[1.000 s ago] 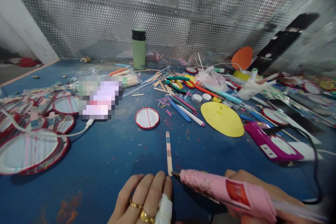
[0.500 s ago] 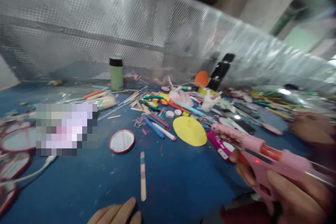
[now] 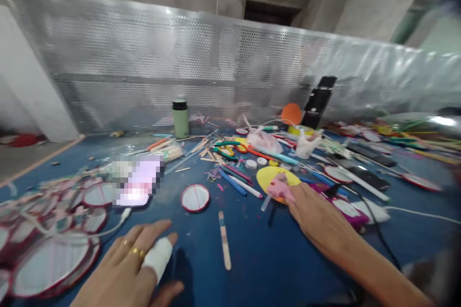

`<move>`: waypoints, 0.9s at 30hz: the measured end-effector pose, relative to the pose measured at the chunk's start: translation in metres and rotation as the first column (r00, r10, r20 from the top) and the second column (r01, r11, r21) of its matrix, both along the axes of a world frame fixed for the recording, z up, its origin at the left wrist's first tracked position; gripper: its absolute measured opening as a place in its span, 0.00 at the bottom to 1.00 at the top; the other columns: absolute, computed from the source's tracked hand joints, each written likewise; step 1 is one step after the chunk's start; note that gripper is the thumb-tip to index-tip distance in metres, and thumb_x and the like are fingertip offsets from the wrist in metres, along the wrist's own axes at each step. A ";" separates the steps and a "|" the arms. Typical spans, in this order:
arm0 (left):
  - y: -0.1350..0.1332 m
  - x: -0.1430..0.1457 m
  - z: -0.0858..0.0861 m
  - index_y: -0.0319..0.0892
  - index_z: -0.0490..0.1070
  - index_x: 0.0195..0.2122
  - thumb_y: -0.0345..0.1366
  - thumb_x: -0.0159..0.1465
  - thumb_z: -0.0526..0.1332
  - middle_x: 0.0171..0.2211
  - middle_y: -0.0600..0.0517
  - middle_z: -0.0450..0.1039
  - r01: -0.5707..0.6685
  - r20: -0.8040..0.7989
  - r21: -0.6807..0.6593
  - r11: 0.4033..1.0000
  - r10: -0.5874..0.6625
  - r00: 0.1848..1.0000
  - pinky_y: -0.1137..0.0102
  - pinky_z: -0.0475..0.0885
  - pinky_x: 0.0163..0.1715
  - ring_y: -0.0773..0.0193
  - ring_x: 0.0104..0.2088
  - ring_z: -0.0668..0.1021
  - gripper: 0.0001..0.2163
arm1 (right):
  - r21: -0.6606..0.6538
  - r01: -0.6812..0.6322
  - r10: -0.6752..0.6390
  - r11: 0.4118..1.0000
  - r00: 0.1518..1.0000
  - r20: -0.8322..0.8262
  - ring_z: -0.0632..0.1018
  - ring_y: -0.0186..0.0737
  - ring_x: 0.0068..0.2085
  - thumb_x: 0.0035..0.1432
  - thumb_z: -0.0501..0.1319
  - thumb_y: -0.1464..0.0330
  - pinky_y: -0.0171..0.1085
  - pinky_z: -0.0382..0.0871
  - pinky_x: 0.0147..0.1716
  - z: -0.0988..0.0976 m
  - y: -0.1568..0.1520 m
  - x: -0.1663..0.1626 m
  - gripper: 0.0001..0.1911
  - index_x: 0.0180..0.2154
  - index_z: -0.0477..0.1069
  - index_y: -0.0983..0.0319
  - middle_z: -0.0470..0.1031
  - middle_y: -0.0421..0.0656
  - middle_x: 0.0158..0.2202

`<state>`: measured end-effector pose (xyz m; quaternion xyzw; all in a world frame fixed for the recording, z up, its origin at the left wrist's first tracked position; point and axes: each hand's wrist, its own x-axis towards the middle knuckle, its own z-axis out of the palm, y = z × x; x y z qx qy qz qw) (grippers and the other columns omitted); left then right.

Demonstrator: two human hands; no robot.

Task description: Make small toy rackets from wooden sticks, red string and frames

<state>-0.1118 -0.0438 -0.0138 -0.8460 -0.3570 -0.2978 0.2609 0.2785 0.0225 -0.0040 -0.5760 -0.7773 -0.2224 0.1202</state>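
Observation:
My right hand [image 3: 315, 213] reaches forward and holds a pink glue gun [image 3: 283, 188] over a yellow oval disc [image 3: 264, 175]. A clear glue stick pokes out of the gun toward me; whether the gun touches the disc, I cannot tell. My left hand [image 3: 126, 266] hovers low at the left with spread fingers, holding nothing. It wears gold rings, and a white wrap [image 3: 158, 256] covers one finger. Between the hands lies a wooden craft stick [image 3: 224, 242] with coloured bands. Beyond it is a white round disc with a red rim [image 3: 195, 198].
Several red-rimmed discs [image 3: 54, 264] pile up at the left beside a phone [image 3: 146, 182] with a white cable. Markers [image 3: 234, 182], scissors [image 3: 225, 149] and a green bottle [image 3: 180, 122] stand or lie farther back. A perforated metal panel [image 3: 151, 67] closes the far side.
My right hand has carried the glue gun from the near right to the yellow disc. My left hand has come further into view. The camera has turned and levelled.

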 end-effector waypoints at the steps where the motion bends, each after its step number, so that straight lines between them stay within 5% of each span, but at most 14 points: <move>1: 0.005 -0.004 0.008 0.44 0.73 0.48 0.48 0.65 0.57 0.47 0.44 0.77 -0.075 -0.009 -0.021 0.997 0.075 0.997 0.62 0.77 0.41 0.52 0.44 0.80 0.17 | -0.001 0.004 -0.004 1.000 1.000 0.031 0.73 0.48 0.30 0.66 0.48 0.71 0.43 0.67 0.29 -0.006 0.007 0.003 0.12 0.33 0.68 0.62 0.71 0.50 0.31; 7: 0.044 0.022 0.049 0.40 0.73 0.42 0.39 0.61 0.63 0.47 0.43 0.76 -0.254 -0.092 -0.435 0.864 0.238 0.967 0.60 0.75 0.45 0.52 0.46 0.78 0.10 | 0.081 -0.018 0.008 0.997 0.993 0.118 0.75 0.54 0.35 0.66 0.51 0.66 0.48 0.68 0.33 0.001 0.011 0.003 0.14 0.38 0.72 0.65 0.75 0.55 0.34; 11: 0.073 0.038 0.052 0.39 0.73 0.41 0.43 0.57 0.66 0.46 0.40 0.74 -0.266 -0.101 -0.599 0.755 0.258 0.961 0.58 0.73 0.45 0.48 0.48 0.76 0.15 | 0.202 -0.149 0.128 0.968 0.985 0.113 0.75 0.58 0.45 0.67 0.50 0.61 0.53 0.68 0.41 0.032 -0.022 -0.028 0.19 0.51 0.70 0.64 0.75 0.56 0.49; 15: 0.092 0.038 0.045 0.39 0.73 0.38 0.53 0.50 0.68 0.43 0.41 0.73 -0.269 -0.106 -0.684 0.679 0.272 0.956 0.59 0.72 0.43 0.47 0.45 0.75 0.23 | 0.311 -0.308 0.305 0.899 0.950 0.061 0.76 0.52 0.48 0.70 0.47 0.64 0.50 0.68 0.48 0.049 -0.043 -0.063 0.18 0.52 0.69 0.65 0.78 0.52 0.47; 22: 0.096 0.038 0.042 0.39 0.72 0.38 0.52 0.53 0.67 0.40 0.43 0.71 -0.208 -0.047 -0.699 0.684 0.246 0.968 0.59 0.71 0.42 0.50 0.42 0.74 0.21 | 0.304 -0.400 0.431 0.865 0.901 -0.040 0.79 0.48 0.43 0.69 0.48 0.68 0.45 0.72 0.42 0.043 -0.041 -0.087 0.16 0.49 0.71 0.65 0.80 0.49 0.43; 27: 0.060 0.048 0.048 0.41 0.71 0.43 0.43 0.52 0.68 0.47 0.42 0.71 -0.122 0.031 -0.665 0.737 0.190 0.981 0.58 0.71 0.47 0.48 0.48 0.74 0.20 | 0.233 -0.414 0.462 0.880 0.862 -0.211 0.79 0.45 0.47 0.68 0.51 0.68 0.42 0.73 0.47 0.039 -0.049 -0.088 0.15 0.51 0.70 0.64 0.79 0.48 0.45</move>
